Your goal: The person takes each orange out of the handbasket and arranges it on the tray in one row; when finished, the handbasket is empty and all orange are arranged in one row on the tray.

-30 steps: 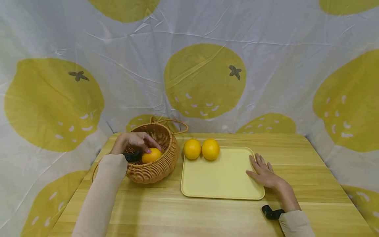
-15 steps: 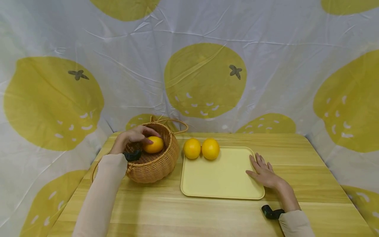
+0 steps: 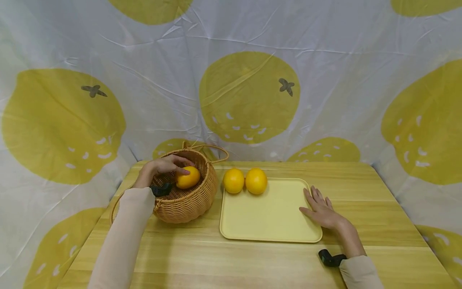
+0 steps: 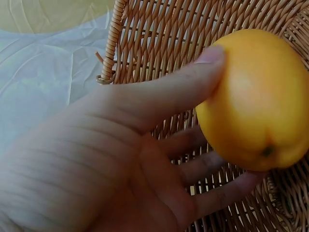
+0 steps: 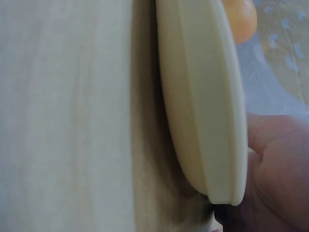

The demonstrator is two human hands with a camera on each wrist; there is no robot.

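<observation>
My left hand point(image 3: 164, 165) reaches into a wicker basket point(image 3: 189, 208) on the left of the table and grips an orange point(image 3: 188, 178). In the left wrist view the thumb lies over the orange point(image 4: 256, 96) while the fingers curl beneath it, against the woven inside. My right hand point(image 3: 322, 212) rests with straight, spread fingers on the right edge of a pale yellow tray point(image 3: 268, 216). Two more oranges, one at the corner point(image 3: 234, 180) and one beside it point(image 3: 256, 181), sit at the tray's back left.
The basket's handle point(image 3: 221, 157) sticks out toward the back right. Wooden tabletop point(image 3: 202, 261) spreads in front of the tray. Behind the table hangs a lemon-print cloth point(image 3: 325, 100).
The orange in my left hand has moved from the basket's front rim farther back, with the hand still round it. My right hand and the tray have stayed in place.
</observation>
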